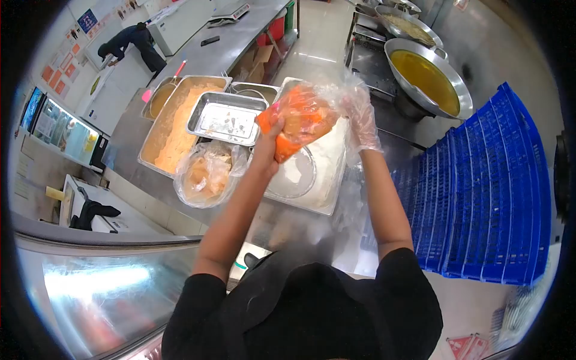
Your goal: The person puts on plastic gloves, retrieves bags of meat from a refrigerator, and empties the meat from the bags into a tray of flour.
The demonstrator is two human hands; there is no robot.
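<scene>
Gripped the orange bag in the left hand, over the white-powder tray; placed the gloved right hand at its clear plastic, could not tell whether open or closed. Left little room beside the metal pan left of the left hand, more towards the body.

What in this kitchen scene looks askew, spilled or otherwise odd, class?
The shallow metal tray sits askew, overlapping the long pan of orange crumbly stuff, with bits scattered inside it. The right hand wears a clear plastic glove, yet the left hand looks bare. I see no clear spill.
</scene>
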